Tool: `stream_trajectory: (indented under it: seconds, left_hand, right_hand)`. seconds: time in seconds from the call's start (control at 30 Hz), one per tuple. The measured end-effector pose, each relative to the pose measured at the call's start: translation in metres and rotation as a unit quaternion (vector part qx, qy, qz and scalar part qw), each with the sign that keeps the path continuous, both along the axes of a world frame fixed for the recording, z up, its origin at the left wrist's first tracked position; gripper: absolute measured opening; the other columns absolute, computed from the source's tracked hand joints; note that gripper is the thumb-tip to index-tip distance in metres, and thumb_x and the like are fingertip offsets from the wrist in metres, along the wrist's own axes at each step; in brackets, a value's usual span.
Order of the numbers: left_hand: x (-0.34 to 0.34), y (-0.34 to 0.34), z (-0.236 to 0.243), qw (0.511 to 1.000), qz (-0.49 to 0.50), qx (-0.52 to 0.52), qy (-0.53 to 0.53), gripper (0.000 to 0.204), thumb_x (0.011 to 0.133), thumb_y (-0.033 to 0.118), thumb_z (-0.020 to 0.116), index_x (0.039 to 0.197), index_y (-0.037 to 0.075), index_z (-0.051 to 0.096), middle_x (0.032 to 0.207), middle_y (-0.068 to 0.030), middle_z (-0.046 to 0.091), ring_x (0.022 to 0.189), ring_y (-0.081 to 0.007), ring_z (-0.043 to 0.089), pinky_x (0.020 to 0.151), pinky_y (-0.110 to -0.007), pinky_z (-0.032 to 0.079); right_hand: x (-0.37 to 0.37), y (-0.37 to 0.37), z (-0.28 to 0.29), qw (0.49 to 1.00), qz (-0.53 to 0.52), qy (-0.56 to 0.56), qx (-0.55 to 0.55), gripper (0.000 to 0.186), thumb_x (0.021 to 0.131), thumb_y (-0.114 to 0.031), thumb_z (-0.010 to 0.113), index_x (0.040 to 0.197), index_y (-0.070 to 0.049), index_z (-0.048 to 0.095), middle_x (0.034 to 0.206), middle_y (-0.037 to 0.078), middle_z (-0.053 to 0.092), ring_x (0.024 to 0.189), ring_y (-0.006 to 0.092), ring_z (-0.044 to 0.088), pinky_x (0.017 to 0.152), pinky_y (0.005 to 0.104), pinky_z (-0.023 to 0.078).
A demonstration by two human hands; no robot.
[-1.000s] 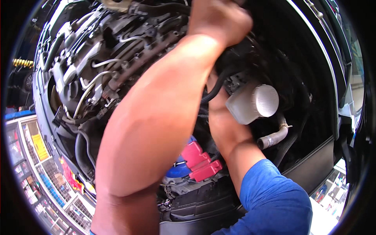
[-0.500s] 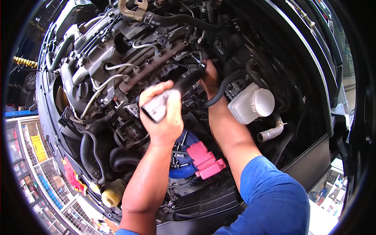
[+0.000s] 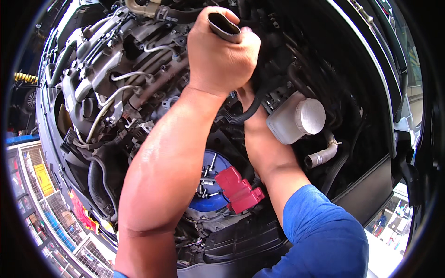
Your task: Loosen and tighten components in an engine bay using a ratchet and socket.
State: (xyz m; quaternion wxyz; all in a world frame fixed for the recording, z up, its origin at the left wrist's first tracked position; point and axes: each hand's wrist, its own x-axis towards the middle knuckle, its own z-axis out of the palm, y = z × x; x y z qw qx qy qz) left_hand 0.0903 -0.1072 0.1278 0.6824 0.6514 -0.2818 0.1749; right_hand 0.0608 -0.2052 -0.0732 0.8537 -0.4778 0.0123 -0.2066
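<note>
While the left hand is clenched around the black hose, its open end pointing up above the white reservoir, the right hand reaches beneath it, grip hidden.

left hand gripping black hose, engine bay

Left hand at 12 o'clock, fist closed, fingers curled tight, back of hand toward camera. Left forearm bare, runs from 7 o'clock up to the wrist. Right forearm comes from 5 o'clock, blue sleeve at the elbow, reaches toward centre. Right hand mostly hidden under the left wrist; grip unclear.
</note>
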Motion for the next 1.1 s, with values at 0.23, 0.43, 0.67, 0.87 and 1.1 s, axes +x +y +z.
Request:
stream_trajectory:
  seconds: [0.23, 0.43, 0.67, 0.87, 1.1]
  left_hand:
    - [0.001, -0.006, 0.003, 0.999, 0.0, 0.04, 0.013, 0.014, 0.075, 0.0, 0.068, 0.081, 0.003, 0.055, 0.065, 0.0043, 0.052, 0.058, -0.0032, 0.048, 0.055, -0.019, 0.043]
    - [0.008, -0.006, 0.008, 0.996, 0.023, 0.081, -0.022, 0.012, 0.073, 0.003, 0.067, 0.075, 0.002, 0.055, 0.061, 0.0023, 0.053, 0.055, -0.0054, 0.049, 0.055, -0.021, 0.044]
    - [0.006, -0.018, 0.033, 0.981, 0.057, 0.185, 0.015, 0.024, 0.071, 0.007, 0.069, 0.088, 0.002, 0.053, 0.07, -0.0142, 0.062, 0.064, -0.0305, 0.064, 0.063, -0.035, 0.053]
    - [-0.042, 0.032, -0.011, 0.992, -0.074, 0.008, 0.102, 0.021, 0.078, -0.001, 0.066, 0.094, 0.006, 0.055, 0.089, -0.0093, 0.066, 0.075, -0.0166, 0.063, 0.069, -0.034, 0.051]
    - [-0.097, 0.11, -0.051, 0.953, -0.032, -0.151, 0.259, 0.031, 0.083, -0.008, 0.061, 0.107, 0.004, 0.048, 0.112, -0.0161, 0.061, 0.104, -0.019, 0.058, 0.092, -0.032, 0.047]
  right_hand:
    - [-0.002, -0.025, 0.003, 0.997, -0.045, 0.049, -0.038, 0.036, 0.096, -0.022, 0.05, 0.125, -0.001, 0.05, 0.115, 0.01, 0.06, 0.103, 0.0187, 0.06, 0.093, 0.0325, 0.048]
    - [-0.015, -0.003, 0.005, 0.991, -0.077, 0.096, -0.057, 0.035, 0.094, -0.022, 0.053, 0.122, -0.001, 0.052, 0.113, 0.01, 0.06, 0.101, 0.0189, 0.061, 0.09, 0.0323, 0.049]
    - [-0.017, 0.018, 0.011, 0.984, -0.082, 0.131, -0.084, 0.035, 0.091, -0.023, 0.057, 0.118, -0.001, 0.054, 0.11, 0.011, 0.061, 0.098, 0.0192, 0.062, 0.087, 0.032, 0.05]
    - [-0.004, 0.0, 0.009, 0.976, -0.108, 0.148, -0.121, 0.034, 0.089, -0.023, 0.06, 0.115, -0.001, 0.056, 0.108, 0.011, 0.062, 0.095, 0.0194, 0.063, 0.084, 0.0318, 0.052]
    - [0.004, -0.003, -0.04, 0.985, -0.08, 0.13, -0.081, 0.029, 0.092, -0.022, 0.054, 0.112, -0.001, 0.056, 0.091, 0.006, 0.061, 0.079, 0.0156, 0.061, 0.072, 0.0302, 0.051]
